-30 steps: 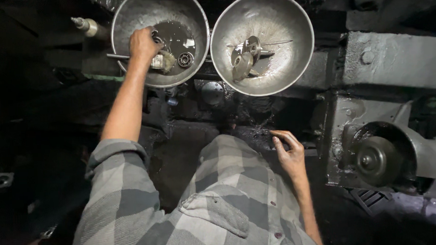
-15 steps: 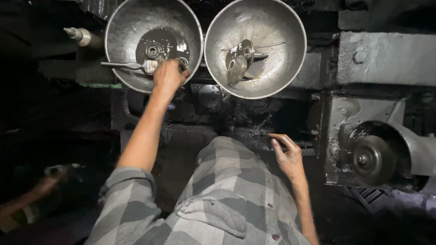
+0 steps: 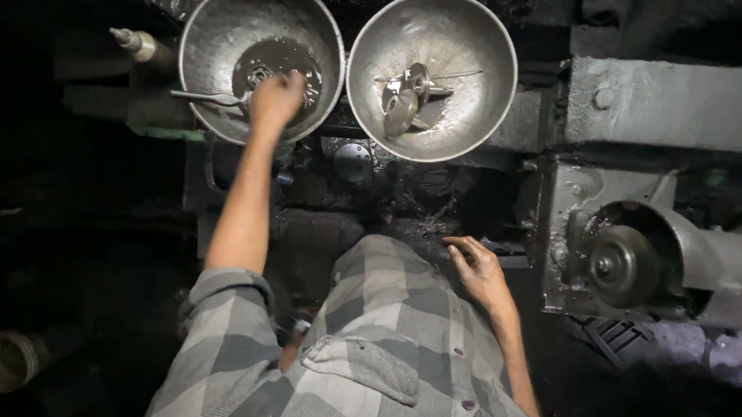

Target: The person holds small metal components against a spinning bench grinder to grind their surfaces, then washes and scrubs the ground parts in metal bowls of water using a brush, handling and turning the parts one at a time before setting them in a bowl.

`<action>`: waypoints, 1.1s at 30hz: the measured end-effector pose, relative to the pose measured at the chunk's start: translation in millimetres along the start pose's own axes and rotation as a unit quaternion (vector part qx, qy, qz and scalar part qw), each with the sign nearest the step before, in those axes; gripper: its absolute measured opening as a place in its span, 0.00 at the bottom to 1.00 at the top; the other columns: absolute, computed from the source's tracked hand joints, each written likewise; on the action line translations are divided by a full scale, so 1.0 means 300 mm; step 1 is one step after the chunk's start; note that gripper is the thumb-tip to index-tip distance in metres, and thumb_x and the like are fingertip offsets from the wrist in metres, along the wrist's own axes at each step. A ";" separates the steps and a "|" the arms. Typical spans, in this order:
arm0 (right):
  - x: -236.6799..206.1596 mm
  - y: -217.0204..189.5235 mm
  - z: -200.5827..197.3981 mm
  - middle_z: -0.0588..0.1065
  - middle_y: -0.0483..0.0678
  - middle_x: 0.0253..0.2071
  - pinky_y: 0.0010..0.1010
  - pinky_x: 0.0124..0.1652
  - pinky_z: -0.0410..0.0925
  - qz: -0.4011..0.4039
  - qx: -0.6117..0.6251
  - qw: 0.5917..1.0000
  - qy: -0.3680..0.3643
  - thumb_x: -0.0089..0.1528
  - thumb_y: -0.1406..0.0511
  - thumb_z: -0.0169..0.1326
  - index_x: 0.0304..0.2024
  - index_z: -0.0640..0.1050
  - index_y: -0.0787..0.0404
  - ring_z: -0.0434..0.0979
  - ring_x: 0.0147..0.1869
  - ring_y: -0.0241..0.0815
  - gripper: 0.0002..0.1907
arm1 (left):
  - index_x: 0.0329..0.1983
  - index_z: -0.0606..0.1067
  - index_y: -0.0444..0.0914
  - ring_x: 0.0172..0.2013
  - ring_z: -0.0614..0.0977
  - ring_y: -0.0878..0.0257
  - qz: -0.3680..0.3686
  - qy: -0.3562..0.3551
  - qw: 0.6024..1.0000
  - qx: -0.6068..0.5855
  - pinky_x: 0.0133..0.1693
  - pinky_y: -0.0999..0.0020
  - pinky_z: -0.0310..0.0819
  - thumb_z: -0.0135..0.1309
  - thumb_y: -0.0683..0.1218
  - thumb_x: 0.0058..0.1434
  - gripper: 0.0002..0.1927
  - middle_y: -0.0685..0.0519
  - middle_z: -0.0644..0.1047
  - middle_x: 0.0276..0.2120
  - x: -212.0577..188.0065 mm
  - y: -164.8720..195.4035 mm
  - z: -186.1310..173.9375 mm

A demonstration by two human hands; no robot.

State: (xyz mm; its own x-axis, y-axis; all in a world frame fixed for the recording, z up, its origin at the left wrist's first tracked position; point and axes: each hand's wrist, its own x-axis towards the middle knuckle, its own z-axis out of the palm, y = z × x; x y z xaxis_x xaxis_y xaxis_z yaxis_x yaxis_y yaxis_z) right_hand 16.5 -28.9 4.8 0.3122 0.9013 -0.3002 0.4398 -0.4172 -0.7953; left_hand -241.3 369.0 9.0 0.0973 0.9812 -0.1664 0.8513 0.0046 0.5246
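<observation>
In the head view, two round metal bowls are seen side by side at the top of the frame, set on a dark, greasy machine bed. The left bowl [image 3: 261,63] is dull grey steel with a pool of murky dark liquid at its bottom, in which small ring-shaped metal parts are half sunk. A thin metal rod [image 3: 207,97] is laid across its left rim, pointing inward.

The left hand [image 3: 277,101] is reached into this bowl on an outstretched bare arm; its fingers are curled narrowly at the edge of the liquid, and whether anything is gripped cannot be told.

The right bowl [image 3: 432,75] is brighter and mostly dry, and flat, shiny disc-shaped metal pieces [image 3: 404,100] are piled at its centre.

The right hand [image 3: 478,270] is rested lower down on the black oily surface, just beside a grey checked shirt [image 3: 376,356], its fingers loosely spread and empty.

At the right, a grinding wheel [image 3: 622,265] is mounted inside a curved grey metal guard.
</observation>
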 end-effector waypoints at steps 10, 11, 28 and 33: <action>-0.035 -0.012 -0.020 0.80 0.47 0.45 0.32 0.40 0.72 0.021 -0.018 0.999 -0.019 0.65 0.64 0.54 0.51 0.81 0.59 0.80 0.41 0.41 0.13 | 0.61 0.72 0.25 0.42 0.90 0.56 0.130 0.097 0.788 -0.593 0.42 0.59 0.87 0.60 0.54 0.69 0.29 0.42 0.83 0.45 -0.029 0.081 -0.122; -0.038 -0.011 -0.023 0.80 0.48 0.45 0.32 0.40 0.72 0.005 -0.019 1.000 -0.018 0.66 0.64 0.54 0.50 0.81 0.59 0.80 0.42 0.42 0.13 | 0.59 0.71 0.29 0.40 0.90 0.57 0.062 0.069 0.796 -0.598 0.43 0.63 0.86 0.61 0.54 0.67 0.27 0.43 0.84 0.44 -0.038 0.097 -0.104; -0.191 0.263 -0.092 0.68 0.53 0.69 0.33 0.68 0.64 -0.036 0.542 0.810 0.221 0.71 0.65 0.50 0.70 0.66 0.67 0.69 0.71 0.42 0.25 | 0.52 0.78 0.32 0.39 0.79 0.67 -0.068 -0.624 0.631 -0.456 0.46 0.67 0.83 0.57 0.49 0.71 0.15 0.53 0.79 0.41 -0.958 0.572 0.664; -0.301 0.302 -0.099 0.71 0.56 0.67 0.37 0.61 0.71 -0.074 0.663 0.702 0.250 0.70 0.61 0.53 0.68 0.67 0.71 0.74 0.66 0.47 0.28 | 0.50 0.77 0.32 0.39 0.84 0.64 -0.069 -0.663 0.610 -0.428 0.43 0.68 0.82 0.59 0.47 0.66 0.15 0.52 0.81 0.41 -1.069 0.641 0.702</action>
State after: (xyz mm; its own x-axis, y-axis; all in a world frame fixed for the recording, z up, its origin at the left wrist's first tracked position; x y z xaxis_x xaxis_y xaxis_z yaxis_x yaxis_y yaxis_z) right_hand 53.0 -151.6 -24.6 0.7482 0.6313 -0.2040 -0.5676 0.4499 -0.6895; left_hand -0.3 14.5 -12.5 0.8698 -0.0564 -0.4901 0.3728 0.7260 0.5780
